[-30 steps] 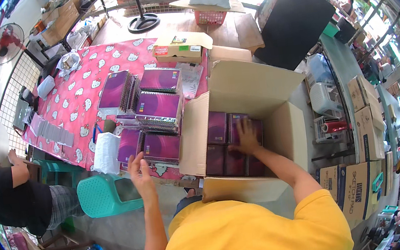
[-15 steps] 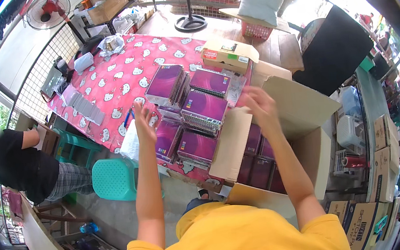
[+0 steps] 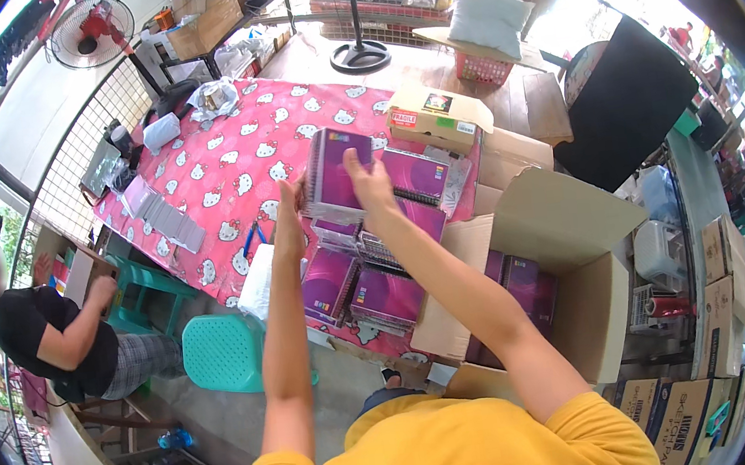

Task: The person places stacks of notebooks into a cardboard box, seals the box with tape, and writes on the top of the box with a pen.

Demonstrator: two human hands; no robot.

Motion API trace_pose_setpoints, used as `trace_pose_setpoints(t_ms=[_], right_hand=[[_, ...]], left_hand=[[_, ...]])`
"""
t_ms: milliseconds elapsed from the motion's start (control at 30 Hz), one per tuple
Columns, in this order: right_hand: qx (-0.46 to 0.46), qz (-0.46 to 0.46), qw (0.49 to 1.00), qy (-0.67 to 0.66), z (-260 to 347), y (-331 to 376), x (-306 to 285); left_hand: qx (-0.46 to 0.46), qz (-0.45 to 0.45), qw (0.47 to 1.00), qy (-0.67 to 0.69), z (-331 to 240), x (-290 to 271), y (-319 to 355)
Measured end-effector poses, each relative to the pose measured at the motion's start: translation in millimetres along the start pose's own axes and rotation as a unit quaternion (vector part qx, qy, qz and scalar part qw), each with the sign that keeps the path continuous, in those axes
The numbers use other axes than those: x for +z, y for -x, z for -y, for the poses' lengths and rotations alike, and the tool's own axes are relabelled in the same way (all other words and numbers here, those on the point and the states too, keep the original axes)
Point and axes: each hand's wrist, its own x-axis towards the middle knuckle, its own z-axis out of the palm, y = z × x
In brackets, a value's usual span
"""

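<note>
Both my hands are on a stack of purple spiral notebooks (image 3: 339, 167) at the back left of the notebook piles. My left hand (image 3: 291, 212) is pressed along the stack's left side, its fingertips partly hidden. My right hand (image 3: 369, 187) grips the stack from the right, thumb over the top cover. More notebook piles (image 3: 387, 297) stand below and beside it on the table. To the right, an open cardboard box (image 3: 563, 211) holds more purple notebooks (image 3: 526, 288), partly behind my right forearm.
A pink patterned cloth (image 3: 238, 138) covers the table. On it lie a yellowish carton (image 3: 438, 119), blue pliers-like handles (image 3: 252, 239) and rows of pale paper stacks (image 3: 164, 221). A teal stool (image 3: 224, 353) stands at the near left; a person (image 3: 51, 315) in black works beyond it.
My hands have come together onto the stack, the right one moving left from beside the box. The stack has turned, its spiral edge now facing left. The co-worker's arm has risen.
</note>
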Motion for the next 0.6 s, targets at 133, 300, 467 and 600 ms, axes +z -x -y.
trace_pose_setpoints(t_ms=[133, 300, 467, 600], right_hand=[[0.042, 0.226, 0.919, -0.321, 2, 16, -78], [0.016, 0.192, 0.936, -0.295, 0, 91, -113], [-0.082, 0.245, 0.93, -0.262, -40, 92, -227], [-0.151, 0.006, 0.969, -0.195, 15, 181, -202]], left_hand=[[0.07, -0.007, 0.995, 0.069, -90, 77, 57], [-0.014, 0.111, 0.992, 0.059, -101, 122, 103], [-0.115, 0.169, 0.976, 0.078, -56, 165, 129], [-0.147, 0.165, 0.969, 0.111, -52, 206, 160]])
